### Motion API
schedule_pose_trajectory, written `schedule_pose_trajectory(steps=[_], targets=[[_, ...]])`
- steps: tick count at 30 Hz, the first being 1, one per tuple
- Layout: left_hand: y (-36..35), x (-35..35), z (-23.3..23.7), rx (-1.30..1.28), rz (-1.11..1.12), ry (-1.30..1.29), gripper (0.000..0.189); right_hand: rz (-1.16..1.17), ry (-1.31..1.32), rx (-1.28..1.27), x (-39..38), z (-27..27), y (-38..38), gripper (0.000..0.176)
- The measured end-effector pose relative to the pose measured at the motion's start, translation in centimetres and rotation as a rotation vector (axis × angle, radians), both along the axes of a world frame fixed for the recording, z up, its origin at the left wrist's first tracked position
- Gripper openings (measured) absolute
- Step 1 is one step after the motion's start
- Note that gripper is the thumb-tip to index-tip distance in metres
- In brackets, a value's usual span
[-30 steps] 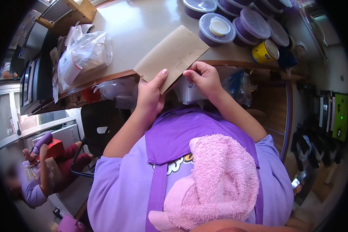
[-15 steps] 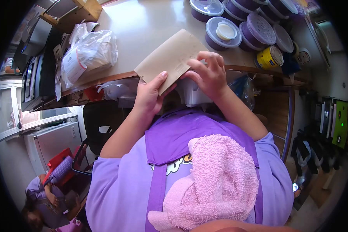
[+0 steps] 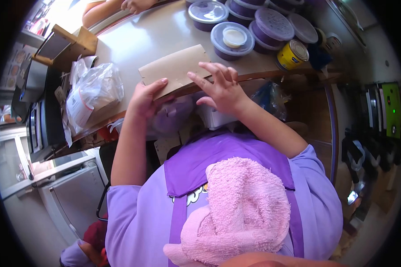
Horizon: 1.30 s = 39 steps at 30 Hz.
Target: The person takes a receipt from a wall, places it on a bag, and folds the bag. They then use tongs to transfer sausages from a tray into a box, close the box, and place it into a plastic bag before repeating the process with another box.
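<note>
My left hand [image 3: 143,97] grips the lower left corner of a flat piece of brown kraft paper [image 3: 171,66], thumb on top and fingers beneath. The paper is held tilted over the table's front edge, its surface facing up. My right hand [image 3: 222,86] is at the paper's right end with its fingers spread, the index fingertip overlapping the paper in this view. Past the right hand stands a lidded tub of purple contents [image 3: 227,52], with a small white-lidded cup [image 3: 234,37] on top.
More lidded purple tubs [image 3: 274,24] are stacked at the back right, beside a yellow can [image 3: 292,55]. A clear plastic bag [image 3: 100,86] and a wooden holder [image 3: 69,49] stand on the left. Another person's hand [image 3: 138,5] rests at the table's far side.
My right hand has opened from a pinch on the paper, its fingers now spread. The paper and left hand have shifted left. Another person's arm has appeared at the far side.
</note>
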<state>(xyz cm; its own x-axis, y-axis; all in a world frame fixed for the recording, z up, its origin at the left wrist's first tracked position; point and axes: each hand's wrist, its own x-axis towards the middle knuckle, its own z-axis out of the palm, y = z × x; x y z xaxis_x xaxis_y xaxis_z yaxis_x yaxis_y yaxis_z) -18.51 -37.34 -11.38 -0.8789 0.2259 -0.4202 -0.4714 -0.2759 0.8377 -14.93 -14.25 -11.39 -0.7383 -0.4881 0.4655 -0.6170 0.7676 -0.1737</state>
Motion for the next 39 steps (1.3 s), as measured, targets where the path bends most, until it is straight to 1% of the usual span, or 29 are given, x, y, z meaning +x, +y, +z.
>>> schedule_pose_trajectory(steps=[1,2,4,6,8,10,12,13,14,15,16,17,18,19,20,22,24,25,26,27,28,29,30,32,34,35,37,38,39], targets=[[0.1,-0.7,0.4,-0.119,0.000,0.002,0.045,0.024,-0.020,-0.042,0.5,-0.5,0.5,0.060],[0.0,-1.4,0.4,-0.120,-0.024,0.006,0.045,0.048,-0.040,-0.084,1.1,-0.9,0.9,0.059],[-0.4,-3.3,-0.2,-0.450,-0.086,0.050,0.047,0.016,-0.050,-0.109,2.4,-1.5,2.0,0.054],[-1.1,-4.5,-1.0,-0.777,-0.179,0.140,0.058,-0.015,-0.059,-0.143,3.7,-1.9,3.6,0.043],[-0.1,-4.7,1.1,-1.366,-0.274,0.090,0.069,-0.058,-0.033,-0.190,5.0,-2.1,4.9,0.035],[0.3,-4.1,1.0,-1.506,-0.222,0.184,0.080,-0.110,-0.022,-0.220,6.3,-2.7,6.1,0.032],[1.8,-2.6,2.2,-1.592,-0.115,0.326,0.080,-0.161,-0.005,-0.259,7.7,-3.0,7.3,0.031],[1.6,-2.7,1.6,-1.620,-0.113,0.356,0.081,-0.186,-0.015,-0.270,8.4,-3.4,8.1,0.030],[2.2,-1.9,2.2,-1.653,-0.079,0.435,0.076,-0.226,-0.023,-0.279,9.3,-3.7,9.0,0.030],[1.9,-1.6,1.0,-1.748,0.005,0.604,0.072,-0.282,-0.030,-0.310,10.3,-3.9,9.8,0.030],[2.0,-1.7,1.5,-1.849,-0.007,0.672,0.069,-0.346,0.002,-0.329,11.4,-3.7,10.6,0.030],[1.7,-1.7,1.0,-1.903,0.081,0.818,0.067,-0.425,0.020,-0.331,12.6,-3.6,11.7,0.029],[2.5,-1.0,1.7,-1.875,0.125,0.919,0.063,-0.496,0.036,-0.343,13.6,-3.6,12.5,0.028],[4.2,-0.2,2.7,-1.753,0.154,0.907,0.056,-0.596,0.113,-0.352,14.7,-3.7,13.3,0.028],[5.2,0.1,2.8,-1.467,0.154,0.936,0.047,-0.694,0.193,-0.351,15.9,-3.6,14.3,0.028],[7.0,0.7,2.4,-1.161,0.054,1.198,0.044,-0.919,0.294,-0.244,19.0,-2.9,16.4,0.024],[9.5,1.5,1.9,-1.056,-0.032,1.275,0.039,-1.100,0.420,-0.143,22.6,-1.0,19.6,0.018],[10.8,1.8,1.3,-0.897,-0.107,1.309,0.037,-1.187,0.462,-0.201,24.8,-0.6,21.6,0.013],[11.9,2.4,0.7,-0.745,-0.179,1.331,0.034,-1.283,0.612,-0.212,27.3,-0.5,24.2,0.012],[13.6,2.9,0.5,-0.611,-0.234,1.342,0.030,-1.488,0.776,-0.053,29.9,0.5,26.3,0.012],[14.9,3.8,1.3,-0.562,-0.324,1.424,0.029,-1.664,0.834,0.034,33.1,0.6,29.3,0.011],[15.8,4.3,1.2,-0.516,-0.385,1.446,0.029,-1.782,0.793,0.024,36.2,1.5,31.7,0.011],[16.6,4.7,1.0,-0.474,-0.445,1.467,0.029,-1.882,0.794,0.109,38.4,2.3,33.9,0.012],[18.6,6.4,1.7,-0.365,-0.552,1.482,0.030,-1.948,0.747,0.166,41.8,4.1,37.4,0.011],[20.3,7.7,1.7,-0.328,-0.560,1.520,0.031,-1.974,0.213,0.122,44.2,5.4,39.7,0.015],[20.9,8.3,1.6,-0.306,-0.604,1.506,0.032,-1.982,0.219,0.117,44.9,5.7,40.8,0.015],[22.3,9.6,1.4,-0.289,-0.654,1.518,0.032,-1.853,-0.214,-0.042,45.9,6.0,43.1,0.018],[23.1,10.5,1.4,-0.290,-0.659,1.519,0.032,-1.855,-0.216,-0.046,46.4,6.2,44.4,0.018],[24.0,11.6,1.6,-0.283,-0.668,1.529,0.032,-1.693,-0.293,-0.065,46.8,6.2,45.8,0.020]])
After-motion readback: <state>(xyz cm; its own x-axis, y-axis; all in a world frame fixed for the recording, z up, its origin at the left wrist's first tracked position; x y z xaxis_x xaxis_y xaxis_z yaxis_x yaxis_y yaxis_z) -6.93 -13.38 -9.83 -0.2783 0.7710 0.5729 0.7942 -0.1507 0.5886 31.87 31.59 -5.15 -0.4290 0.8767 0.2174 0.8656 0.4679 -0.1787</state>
